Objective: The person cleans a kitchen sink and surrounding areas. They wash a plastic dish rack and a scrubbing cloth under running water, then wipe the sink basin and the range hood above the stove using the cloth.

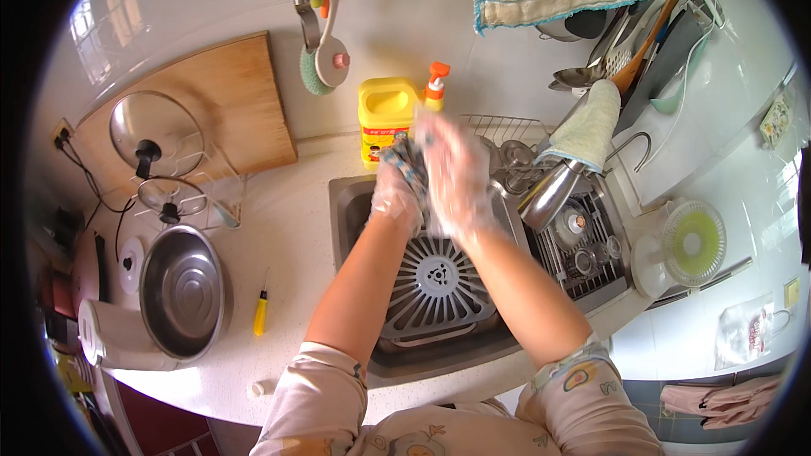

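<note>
Both of my hands wear thin clear plastic gloves and are raised over the stainless steel sink (339, 215). My left hand (394, 195) grips a dark patterned cloth (410, 161), which bunches up above the fingers. Close against it, my right hand (455, 171) is blurred; whether it also holds the cloth I cannot tell. Below the wrists, a grey panel with radial slots (438, 273) lies in the sink. Just behind my hands stand a yellow detergent jug (386, 107) and an orange pump top (437, 79).
At left on the counter are a steel basin (187, 294), a yellow-handled screwdriver (260, 316) and pot lids (157, 133) before a wooden cutting board (253, 88). Right of the sink, a steel faucet (551, 196) wears a cloth cover (589, 120) above a drying rack (592, 278) with glassware.
</note>
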A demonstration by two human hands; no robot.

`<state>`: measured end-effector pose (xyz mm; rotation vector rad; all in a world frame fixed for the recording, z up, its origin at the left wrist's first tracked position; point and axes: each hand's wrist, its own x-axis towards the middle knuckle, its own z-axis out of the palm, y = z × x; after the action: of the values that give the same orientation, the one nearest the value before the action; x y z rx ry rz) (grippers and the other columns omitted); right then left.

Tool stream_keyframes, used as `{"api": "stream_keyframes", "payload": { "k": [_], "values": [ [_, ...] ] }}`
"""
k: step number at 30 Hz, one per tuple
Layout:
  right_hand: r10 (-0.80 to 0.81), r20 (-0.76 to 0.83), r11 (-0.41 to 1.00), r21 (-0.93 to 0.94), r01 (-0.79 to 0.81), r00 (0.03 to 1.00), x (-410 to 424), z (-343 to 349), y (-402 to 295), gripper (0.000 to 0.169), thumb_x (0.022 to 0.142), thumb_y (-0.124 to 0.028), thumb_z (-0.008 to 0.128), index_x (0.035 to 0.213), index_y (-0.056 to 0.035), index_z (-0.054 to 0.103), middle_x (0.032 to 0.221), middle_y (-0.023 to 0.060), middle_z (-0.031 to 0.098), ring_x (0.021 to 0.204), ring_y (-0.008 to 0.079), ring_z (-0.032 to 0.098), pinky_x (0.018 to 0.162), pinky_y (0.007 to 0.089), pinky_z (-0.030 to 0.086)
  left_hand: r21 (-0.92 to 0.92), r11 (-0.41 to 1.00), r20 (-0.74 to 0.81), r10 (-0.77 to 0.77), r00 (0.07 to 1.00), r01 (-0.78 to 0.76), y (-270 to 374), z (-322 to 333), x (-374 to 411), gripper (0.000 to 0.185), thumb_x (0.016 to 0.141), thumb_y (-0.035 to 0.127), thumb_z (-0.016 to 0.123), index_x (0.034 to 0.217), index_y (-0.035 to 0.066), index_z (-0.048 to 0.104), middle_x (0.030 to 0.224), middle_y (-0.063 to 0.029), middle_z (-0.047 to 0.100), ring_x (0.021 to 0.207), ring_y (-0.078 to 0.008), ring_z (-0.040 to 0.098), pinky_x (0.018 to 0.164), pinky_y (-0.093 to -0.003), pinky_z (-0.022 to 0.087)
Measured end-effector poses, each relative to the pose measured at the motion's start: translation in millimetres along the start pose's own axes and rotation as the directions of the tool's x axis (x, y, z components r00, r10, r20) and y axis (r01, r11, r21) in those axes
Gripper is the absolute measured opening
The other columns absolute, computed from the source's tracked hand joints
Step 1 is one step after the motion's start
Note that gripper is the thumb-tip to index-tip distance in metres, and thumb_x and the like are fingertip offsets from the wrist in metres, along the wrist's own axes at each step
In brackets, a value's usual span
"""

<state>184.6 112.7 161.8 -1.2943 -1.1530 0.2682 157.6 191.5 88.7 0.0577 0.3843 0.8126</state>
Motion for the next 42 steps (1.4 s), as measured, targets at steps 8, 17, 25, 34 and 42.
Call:
{"api": "stream_keyframes", "payload": {
  "k": [8, 17, 25, 34, 42],
  "values": [
    [0.425, 0.093, 0.892, 0.127, -0.434, 0.901, -145, -61, 116, 0.033, 0.079, -0.024, 0.055, 0.103, -0.0013, 0.052, 0.101, 0.0116, 0.055, 0.096, 0.0223, 0.05, 0.085, 0.0329, 0.038, 0.823, 0.561, -0.065, -0.06, 0.996, 0.087, -79, -139, -76, 0.025, 0.084, 0.031, 0.044, 0.083, 0.011, 0.059, 0.073, -0.0023, 0.058, 0.067, -0.014, 0.054, 0.06, -0.0298, 0.044],
    [0.593, 0.104, 0.799, -0.199, -0.567, 0.799, -169, -81, 138, 0.036, 0.072, -0.03, 0.059, 0.079, 0.005, 0.057, 0.069, 0.0151, 0.058, 0.059, 0.0223, 0.054, 0.058, 0.0327, 0.043, 0.36, 0.914, -0.393, -0.032, 0.919, 0.186, -92, -131, -146, 0.034, 0.084, 0.04, 0.04, 0.091, 0.01, 0.056, 0.088, -0.005, 0.059, 0.08, -0.022, 0.055, 0.07, -0.0384, 0.044],
    [0.233, 0.511, 0.926, -0.376, -0.029, 0.827, -186, -77, 155, 0.03, 0.079, -0.025, 0.044, 0.077, 0.0022, 0.058, 0.076, 0.0198, 0.058, 0.07, 0.0334, 0.053, 0.065, 0.0402, 0.042, 0.379, 0.861, -0.222, 0.44, 0.87, -0.339, -178, -139, -169, 0.016, 0.084, 0.015, 0.041, 0.08, 0.008, 0.054, 0.077, -0.0021, 0.053, 0.074, -0.0141, 0.05, 0.067, -0.0286, 0.042],
    [0.157, 0.797, 0.986, -0.161, -0.044, 0.583, -225, -71, 114, 0.032, 0.081, -0.029, 0.049, 0.085, 0.0023, 0.054, 0.082, 0.0174, 0.056, 0.073, 0.027, 0.053, 0.07, 0.036, 0.043, 0.872, 0.392, -0.162, 0.796, 0.583, -0.292, -179, -200, -106, 0.034, 0.087, 0.032, 0.034, 0.082, 0.006, 0.056, 0.077, -0.0086, 0.056, 0.073, -0.0242, 0.051, 0.069, -0.0385, 0.039],
    [0.436, 0.698, 0.848, -0.106, -0.52, 0.568, -183, -50, 219, 0.031, 0.081, -0.029, 0.05, 0.086, 0.0013, 0.054, 0.081, 0.0127, 0.056, 0.072, 0.0238, 0.053, 0.07, 0.0341, 0.043, 0.817, 0.502, -0.261, 0.76, 0.595, -0.283, -170, -167, -112, 0.037, 0.087, 0.032, 0.033, 0.087, 0.006, 0.059, 0.083, -0.0094, 0.058, 0.077, -0.02, 0.054, 0.074, -0.0337, 0.041]
  ]
}}
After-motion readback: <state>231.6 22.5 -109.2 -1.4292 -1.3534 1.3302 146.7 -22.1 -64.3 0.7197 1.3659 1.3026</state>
